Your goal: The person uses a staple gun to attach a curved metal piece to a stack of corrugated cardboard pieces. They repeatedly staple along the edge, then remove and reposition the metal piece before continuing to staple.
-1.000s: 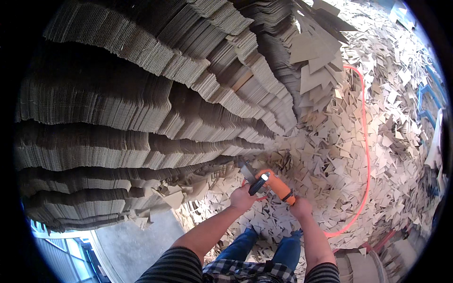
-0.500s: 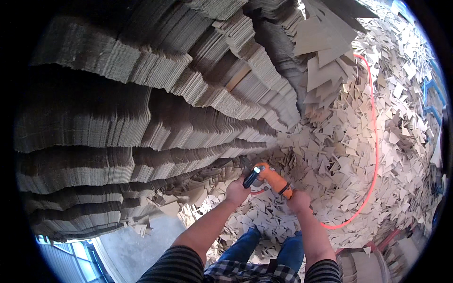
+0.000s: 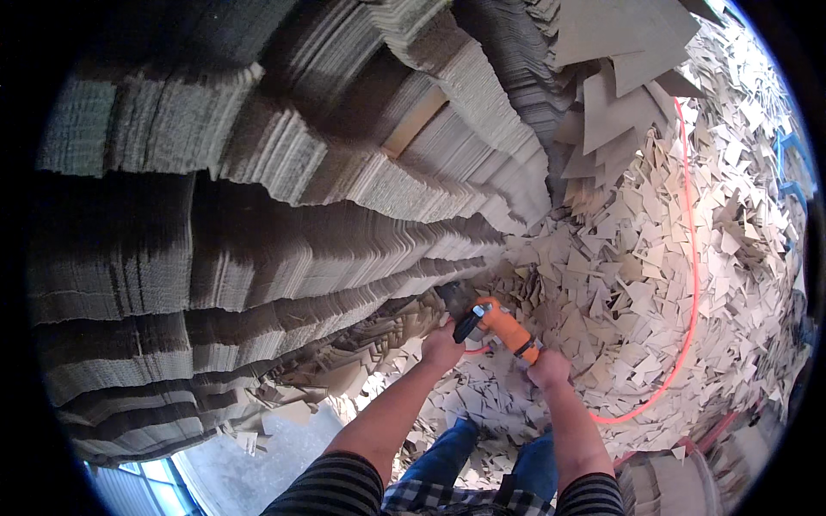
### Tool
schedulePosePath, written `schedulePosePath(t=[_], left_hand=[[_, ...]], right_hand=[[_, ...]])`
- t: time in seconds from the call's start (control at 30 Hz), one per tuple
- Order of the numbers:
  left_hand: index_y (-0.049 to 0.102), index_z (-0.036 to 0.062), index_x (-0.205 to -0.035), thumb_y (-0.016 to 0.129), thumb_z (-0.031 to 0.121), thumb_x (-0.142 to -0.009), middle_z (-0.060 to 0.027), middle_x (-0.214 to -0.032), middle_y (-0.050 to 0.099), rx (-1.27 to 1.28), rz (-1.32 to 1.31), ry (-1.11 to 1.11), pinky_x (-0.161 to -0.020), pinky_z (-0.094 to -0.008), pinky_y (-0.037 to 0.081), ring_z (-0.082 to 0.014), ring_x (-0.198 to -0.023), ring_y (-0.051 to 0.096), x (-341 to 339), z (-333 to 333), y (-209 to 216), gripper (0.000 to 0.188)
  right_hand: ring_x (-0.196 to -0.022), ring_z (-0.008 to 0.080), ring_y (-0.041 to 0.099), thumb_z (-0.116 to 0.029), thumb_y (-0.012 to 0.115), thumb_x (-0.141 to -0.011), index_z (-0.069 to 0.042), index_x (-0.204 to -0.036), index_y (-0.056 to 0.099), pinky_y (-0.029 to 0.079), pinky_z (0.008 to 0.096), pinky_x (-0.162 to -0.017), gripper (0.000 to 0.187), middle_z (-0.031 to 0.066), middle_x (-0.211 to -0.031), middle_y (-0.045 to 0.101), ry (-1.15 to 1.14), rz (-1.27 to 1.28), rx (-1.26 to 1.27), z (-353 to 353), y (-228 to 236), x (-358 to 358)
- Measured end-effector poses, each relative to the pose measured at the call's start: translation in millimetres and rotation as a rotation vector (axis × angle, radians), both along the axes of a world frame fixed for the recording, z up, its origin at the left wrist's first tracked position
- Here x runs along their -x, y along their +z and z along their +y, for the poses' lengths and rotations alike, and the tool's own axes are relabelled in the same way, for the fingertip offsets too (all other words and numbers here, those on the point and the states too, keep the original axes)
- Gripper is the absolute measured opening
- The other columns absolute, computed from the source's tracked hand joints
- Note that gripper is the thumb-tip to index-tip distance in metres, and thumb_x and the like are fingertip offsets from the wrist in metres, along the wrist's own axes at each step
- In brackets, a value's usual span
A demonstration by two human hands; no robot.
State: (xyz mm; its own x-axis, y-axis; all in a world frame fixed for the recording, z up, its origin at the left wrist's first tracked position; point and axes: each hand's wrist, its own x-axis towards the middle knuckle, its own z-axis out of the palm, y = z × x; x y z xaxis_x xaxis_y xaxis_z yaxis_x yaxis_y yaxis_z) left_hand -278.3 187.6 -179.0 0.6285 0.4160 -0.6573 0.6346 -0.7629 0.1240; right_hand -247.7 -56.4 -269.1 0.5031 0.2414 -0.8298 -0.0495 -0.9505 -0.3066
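An orange hand-held power tool [image 3: 511,330] with a black side handle [image 3: 468,324] is held between my two hands. My left hand [image 3: 441,347] is closed round the side handle, near the tool's front. At the rear end of the body, my right hand [image 3: 549,369] is wrapped round the grip. The tool's dark front end [image 3: 451,297] points at the base of tall stacks of cut cardboard [image 3: 284,258] with wavy edges. Whether it touches the cardboard I cannot tell.
Loose cardboard scraps [image 3: 619,318] lie thickly over the floor round my legs and to the right. A red hose [image 3: 693,284] curves across them. Larger cardboard pieces [image 3: 637,52] jut out at the upper right. Grey floor [image 3: 258,464] shows at the lower left.
The stacks at the left have shifted in the picture and look larger. Both hands and the tool sit slightly further right and lower. My hold on the tool is the same.
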Motion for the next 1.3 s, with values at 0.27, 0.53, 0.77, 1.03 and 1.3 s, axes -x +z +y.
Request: schedulePosePath(t=[0.27,0.53,0.77,1.03,1.3], left_hand=[[0.054,0.0076,-0.111,0.064,0.021,-0.071,-0.0190,-0.096,0.063,0.015,-0.100,-0.071,-0.077,-0.0456,0.049,-0.0357,-0.088,0.062,-2,15,-49,0.043],[0.052,0.0081,-0.114,0.064,0.017,-0.071,-0.0230,-0.091,0.062,0.167,-0.170,0.084,-0.078,-0.0457,0.048,-0.0397,-0.088,0.061,9,50,-112,0.046],[0.056,0.0079,-0.108,0.064,0.018,-0.069,-0.0217,-0.091,0.063,0.160,-0.046,0.057,-0.078,-0.0451,0.048,-0.0379,-0.087,0.061,10,26,-65,0.041],[0.058,0.0072,-0.097,0.067,0.026,-0.069,-0.0159,-0.088,0.064,0.291,-0.019,-0.096,-0.074,-0.0457,0.048,-0.0349,-0.088,0.062,79,-114,69,0.035],[0.055,0.0028,-0.094,0.069,0.043,-0.069,-0.0178,-0.088,0.064,0.391,0.090,-0.088,-0.081,-0.0461,0.047,-0.0351,-0.081,0.063,124,-130,337,0.050]], right_hand=[[-0.092,0.0301,0.063,-0.026,0.058,-0.073,-0.011,-0.096,0.066,0.050,0.0417,-0.077,0.028,0.0130,-0.095,0.066,-0.067,0.058,0.053,0,-33,3],[-0.091,0.0306,0.064,-0.029,0.059,-0.075,-0.008,-0.093,0.067,0.051,0.0404,-0.076,0.029,0.0141,-0.092,0.067,-0.005,0.041,0.079,18,-53,4],[-0.087,0.0299,0.065,-0.029,0.061,-0.073,-0.006,-0.088,0.067,0.052,0.0407,-0.074,0.028,0.0143,-0.088,0.067,-0.033,-0.002,0.095,-2,-16,24],[-0.081,0.0383,0.063,-0.024,0.064,-0.069,-0.002,-0.082,0.065,0.050,0.0454,-0.072,0.025,0.0219,-0.082,0.065,-0.153,-0.004,0.133,-123,170,110],[-0.076,0.0359,0.064,-0.021,0.065,-0.068,-0.003,-0.082,0.064,0.049,0.0439,-0.065,0.023,0.0204,-0.073,0.064,-0.151,-0.072,-0.170,-153,345,191]])
